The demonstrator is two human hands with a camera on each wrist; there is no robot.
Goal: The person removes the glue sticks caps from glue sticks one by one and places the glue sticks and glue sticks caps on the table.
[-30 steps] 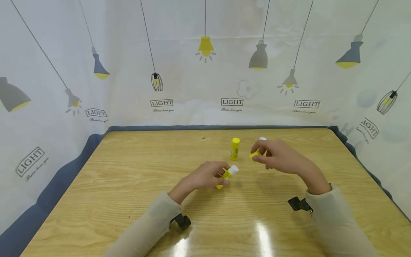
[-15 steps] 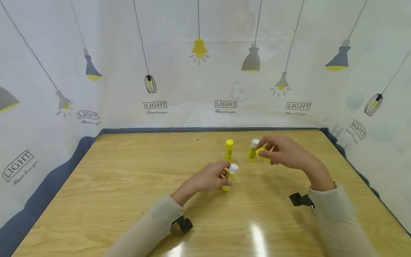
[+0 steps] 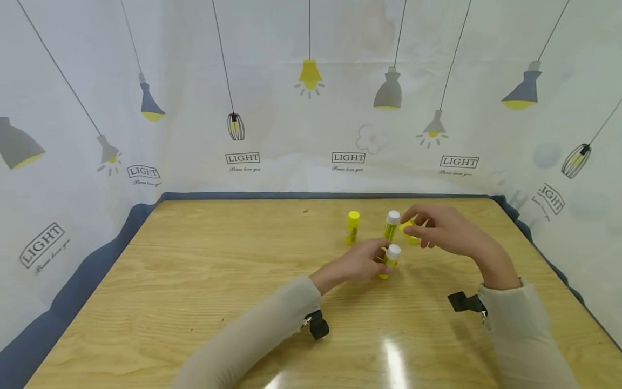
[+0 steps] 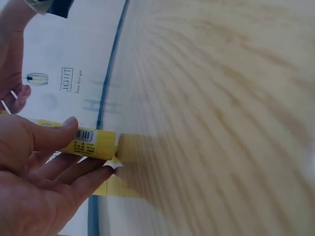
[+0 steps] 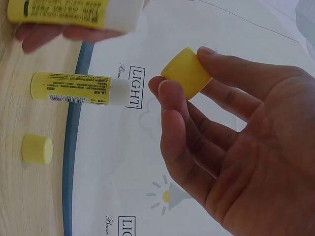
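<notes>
The held stick (image 3: pixel 389 263) is just over or on the table (image 3: pixel 204 259), nearly upright; the left hand (image 3: pixel 357 263) grips its barrel between thumb and fingers, which leaves the white top (image 3: pixel 394 251) bare. The right hand (image 3: pixel 444 232) pinches the held cap (image 5: pixel 186 73) by its side, perhaps for fine control. Beyond, the white-topped stick (image 3: pixel 391 229) and capped stick (image 3: pixel 352 227) stand on flat ends, a loose cap (image 5: pixel 37 149) near the former.

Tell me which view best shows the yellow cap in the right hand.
The right wrist view: the yellow cap appears large there, pinched in the right hand. The head view shows it small and partly covered by fingers; the left wrist view doesn't clearly show it.
</notes>
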